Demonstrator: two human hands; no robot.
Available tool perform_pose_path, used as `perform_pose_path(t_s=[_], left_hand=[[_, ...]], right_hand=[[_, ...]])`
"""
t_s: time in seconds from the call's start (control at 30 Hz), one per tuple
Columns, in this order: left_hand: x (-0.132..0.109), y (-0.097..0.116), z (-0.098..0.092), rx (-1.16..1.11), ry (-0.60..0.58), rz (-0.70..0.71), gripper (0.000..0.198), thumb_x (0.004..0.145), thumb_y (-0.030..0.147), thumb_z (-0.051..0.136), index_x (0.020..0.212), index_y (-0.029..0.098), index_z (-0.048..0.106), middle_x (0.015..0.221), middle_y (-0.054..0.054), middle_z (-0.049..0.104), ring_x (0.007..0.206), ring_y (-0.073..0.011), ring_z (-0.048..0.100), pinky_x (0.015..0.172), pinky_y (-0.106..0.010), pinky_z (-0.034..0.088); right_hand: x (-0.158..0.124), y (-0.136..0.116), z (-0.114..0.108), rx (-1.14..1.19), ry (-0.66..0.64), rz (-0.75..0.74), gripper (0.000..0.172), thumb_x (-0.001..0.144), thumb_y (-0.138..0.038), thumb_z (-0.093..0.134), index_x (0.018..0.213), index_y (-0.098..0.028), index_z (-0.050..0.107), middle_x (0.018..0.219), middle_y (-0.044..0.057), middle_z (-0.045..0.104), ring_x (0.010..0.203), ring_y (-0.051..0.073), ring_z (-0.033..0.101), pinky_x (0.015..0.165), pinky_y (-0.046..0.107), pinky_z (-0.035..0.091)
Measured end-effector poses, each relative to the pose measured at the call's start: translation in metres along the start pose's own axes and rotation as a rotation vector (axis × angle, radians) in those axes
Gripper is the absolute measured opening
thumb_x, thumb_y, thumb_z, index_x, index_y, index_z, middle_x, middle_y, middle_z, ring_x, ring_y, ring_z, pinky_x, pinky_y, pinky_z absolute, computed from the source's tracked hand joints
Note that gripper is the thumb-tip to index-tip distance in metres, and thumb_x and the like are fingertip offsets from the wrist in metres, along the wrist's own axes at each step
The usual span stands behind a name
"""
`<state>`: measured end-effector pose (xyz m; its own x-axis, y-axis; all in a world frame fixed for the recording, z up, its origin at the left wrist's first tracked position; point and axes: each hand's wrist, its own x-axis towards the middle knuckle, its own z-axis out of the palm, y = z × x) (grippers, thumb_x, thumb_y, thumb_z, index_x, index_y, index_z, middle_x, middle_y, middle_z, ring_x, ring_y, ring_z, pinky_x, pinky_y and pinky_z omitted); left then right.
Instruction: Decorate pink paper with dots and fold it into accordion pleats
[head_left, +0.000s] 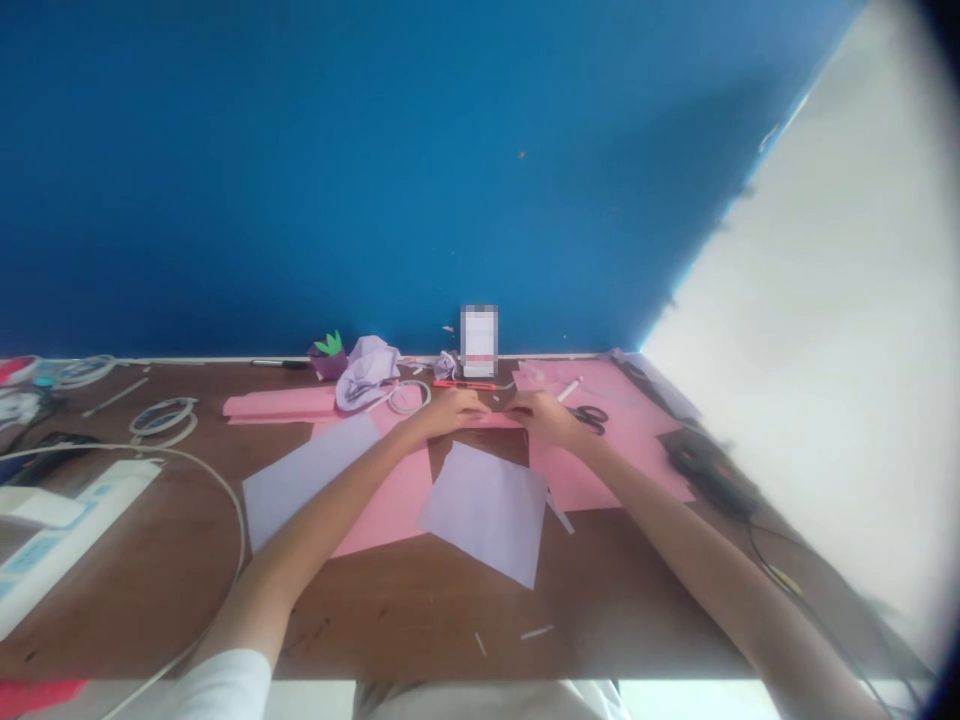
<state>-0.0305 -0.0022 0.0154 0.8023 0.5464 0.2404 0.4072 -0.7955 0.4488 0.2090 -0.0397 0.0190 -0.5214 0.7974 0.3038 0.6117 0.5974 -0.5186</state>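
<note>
Both arms reach far across a brown table [420, 610]. My left hand [454, 409] and my right hand [544, 414] meet over a narrow pink paper strip [501, 419], fingers curled and pinching it from either end. Pink paper sheets [600, 470] lie under and around the hands. A lilac paper sheet [487, 510] lies just in front of them, and another lilac sheet [307, 485] sits under my left forearm.
Black scissors [591, 416] lie right of my right hand. Crumpled lilac paper [367, 375], a purple cup with green leaves [328, 355], a small white box [478, 345] and wire rings [161, 418] stand near the blue wall. A power strip [67, 530] and cable lie left.
</note>
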Motion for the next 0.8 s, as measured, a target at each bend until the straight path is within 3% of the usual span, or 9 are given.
perform_pose_path(t_s=[0.13, 0.27, 0.5, 0.8], left_hand=[[0.001, 0.009, -0.006, -0.092, -0.089, -0.076, 0.030, 0.093, 0.034, 0.045, 0.103, 0.019, 0.068, 0.100, -0.005, 0.067, 0.088, -0.0160, 0.061, 0.078, -0.025, 0.043], [0.001, 0.018, 0.000, 0.037, -0.152, -0.117, 0.040, 0.096, 0.042, 0.034, 0.091, 0.019, 0.066, 0.088, -0.004, 0.067, 0.076, -0.0162, 0.060, 0.067, -0.025, 0.040], [0.001, 0.023, 0.005, 0.245, -0.129, -0.118, 0.043, 0.098, 0.043, 0.025, 0.085, 0.021, 0.060, 0.082, -0.004, 0.063, 0.072, -0.0182, 0.058, 0.059, -0.026, 0.034], [-0.001, 0.021, 0.007, 0.250, -0.093, -0.128, 0.044, 0.098, 0.045, 0.023, 0.087, 0.021, 0.058, 0.081, -0.004, 0.063, 0.068, -0.0190, 0.057, 0.061, -0.028, 0.036]], right_hand=[[-0.002, -0.006, -0.005, 0.107, -0.061, 0.093, 0.017, 0.083, -0.019, 0.055, 0.087, -0.016, 0.071, 0.086, 0.005, 0.070, 0.076, 0.016, 0.062, 0.070, 0.027, 0.048], [-0.003, -0.010, -0.004, 0.124, -0.100, 0.114, 0.018, 0.083, -0.024, 0.055, 0.088, -0.017, 0.071, 0.086, 0.004, 0.070, 0.074, 0.015, 0.060, 0.069, 0.027, 0.046], [-0.002, -0.002, -0.004, 0.223, -0.091, 0.126, 0.026, 0.083, -0.038, 0.058, 0.089, -0.016, 0.071, 0.084, 0.005, 0.069, 0.072, 0.015, 0.058, 0.066, 0.027, 0.044], [-0.004, -0.005, -0.016, 0.182, -0.203, 0.156, 0.033, 0.084, -0.047, 0.055, 0.087, -0.018, 0.069, 0.078, 0.003, 0.065, 0.067, 0.014, 0.054, 0.058, 0.025, 0.037]])
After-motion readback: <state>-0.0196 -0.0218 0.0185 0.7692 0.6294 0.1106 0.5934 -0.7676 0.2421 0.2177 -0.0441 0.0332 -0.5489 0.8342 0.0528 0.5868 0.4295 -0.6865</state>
